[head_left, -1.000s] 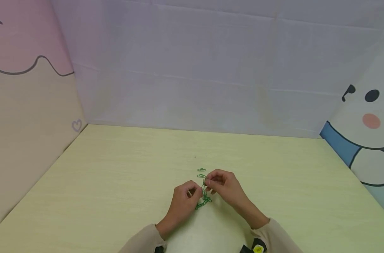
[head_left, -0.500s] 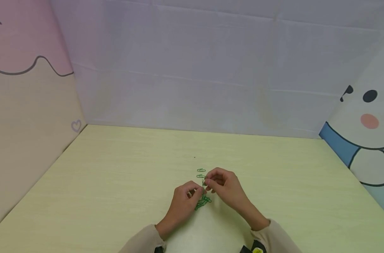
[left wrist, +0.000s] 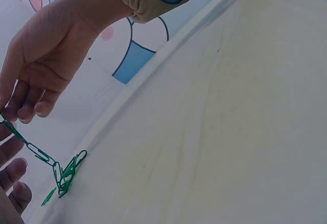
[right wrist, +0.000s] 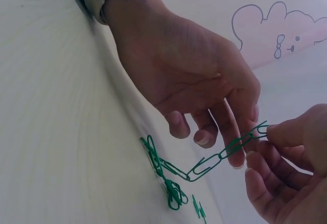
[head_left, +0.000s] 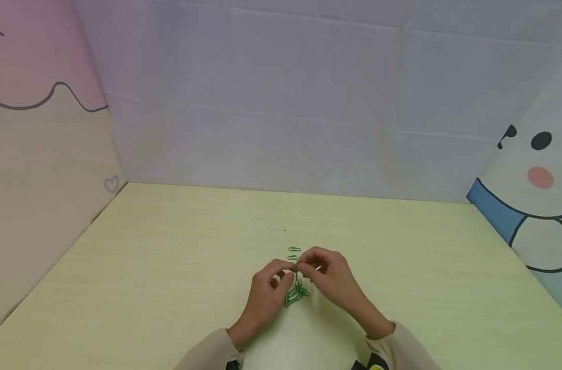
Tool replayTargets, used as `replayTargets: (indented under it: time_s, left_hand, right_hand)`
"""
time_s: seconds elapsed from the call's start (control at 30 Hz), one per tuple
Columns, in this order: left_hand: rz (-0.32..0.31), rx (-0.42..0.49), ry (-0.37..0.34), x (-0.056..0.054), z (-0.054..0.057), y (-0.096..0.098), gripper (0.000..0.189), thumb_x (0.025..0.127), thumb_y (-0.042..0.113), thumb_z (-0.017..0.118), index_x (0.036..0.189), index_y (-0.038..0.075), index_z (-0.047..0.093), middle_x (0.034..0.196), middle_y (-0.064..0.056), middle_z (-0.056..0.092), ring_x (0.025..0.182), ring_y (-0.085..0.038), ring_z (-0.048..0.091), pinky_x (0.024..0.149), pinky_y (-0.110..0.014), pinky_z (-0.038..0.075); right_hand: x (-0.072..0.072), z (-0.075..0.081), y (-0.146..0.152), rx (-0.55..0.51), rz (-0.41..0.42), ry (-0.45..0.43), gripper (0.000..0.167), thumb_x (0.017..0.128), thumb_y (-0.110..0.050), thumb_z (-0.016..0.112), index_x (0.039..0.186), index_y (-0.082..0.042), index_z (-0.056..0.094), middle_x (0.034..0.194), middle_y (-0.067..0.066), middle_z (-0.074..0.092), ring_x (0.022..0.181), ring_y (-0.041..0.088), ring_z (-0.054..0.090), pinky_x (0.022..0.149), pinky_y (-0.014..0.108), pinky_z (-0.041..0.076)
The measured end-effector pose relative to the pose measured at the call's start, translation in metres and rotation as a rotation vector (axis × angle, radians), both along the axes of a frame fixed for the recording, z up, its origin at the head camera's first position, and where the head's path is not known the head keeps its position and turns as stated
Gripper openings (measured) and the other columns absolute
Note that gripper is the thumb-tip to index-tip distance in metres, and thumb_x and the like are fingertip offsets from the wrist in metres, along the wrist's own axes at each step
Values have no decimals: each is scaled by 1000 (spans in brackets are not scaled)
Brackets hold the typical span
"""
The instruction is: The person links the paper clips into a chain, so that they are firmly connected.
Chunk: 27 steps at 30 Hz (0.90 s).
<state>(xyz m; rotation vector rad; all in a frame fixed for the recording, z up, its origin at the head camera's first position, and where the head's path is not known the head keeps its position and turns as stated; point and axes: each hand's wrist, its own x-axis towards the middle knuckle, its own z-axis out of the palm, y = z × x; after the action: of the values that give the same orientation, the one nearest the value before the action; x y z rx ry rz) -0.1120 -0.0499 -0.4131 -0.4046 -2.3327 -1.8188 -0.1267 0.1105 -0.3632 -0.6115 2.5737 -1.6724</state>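
Observation:
A chain of linked green paper clips [right wrist: 203, 166] rises from a heap of clips [right wrist: 171, 188] on the table. My right hand [head_left: 329, 272] pinches the chain's top clip between thumb and index finger, clearest in the right wrist view. My left hand [head_left: 268, 288] is close beside it, its index fingertip meeting the right fingertips at the top of the chain. In the head view the left thumb stands a little apart from the index; whether it grips a clip is hidden. Two loose green paper clips, the far one [head_left: 294, 248] and the near one [head_left: 293, 257], lie beyond the hands.
The pale yellow table [head_left: 179, 246] spreads around both hands. A grey-white cloth wall [head_left: 281, 103] borders its back, with cartoon-printed panels at left and right. A tiny dark speck [head_left: 284, 230] is on the tabletop beyond the loose clips.
My left hand has moved slightly up, its index finger reaching to the right fingertips while its thumb has drawn away from the index. The right hand stays nearly in place.

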Motion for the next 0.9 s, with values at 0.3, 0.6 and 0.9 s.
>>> replayTargets:
  time_s: [0.3, 0.6, 0.9]
  left_hand:
    - [-1, 41, 69, -1, 0, 1, 7, 90, 8, 62, 85, 10, 68, 83, 0, 63, 76, -5, 50, 57, -18, 40]
    - [45, 17, 49, -1, 0, 2, 10, 91, 8, 62, 83, 8, 68, 81, 5, 62, 73, -4, 52, 58, -18, 40]
    - [67, 16, 54, -3, -3, 3, 12, 91, 6, 60, 82, 9, 67, 85, -2, 66, 73, -4, 53, 59, -18, 42]
  right_hand:
    - [0, -2, -2, 17, 18, 6, 6, 88, -9, 65, 90, -4, 67, 83, 9, 68, 68, 5, 57, 60, 22, 48]
    - [-8, -1, 4, 18, -62, 32, 8, 91, -5, 61, 93, 1, 65, 80, 12, 64, 65, 17, 57, 56, 23, 48]
    - [-20, -2, 13, 38, -143, 1, 8, 89, -2, 62, 95, 3, 64, 83, 15, 65, 66, 14, 57, 57, 22, 49]
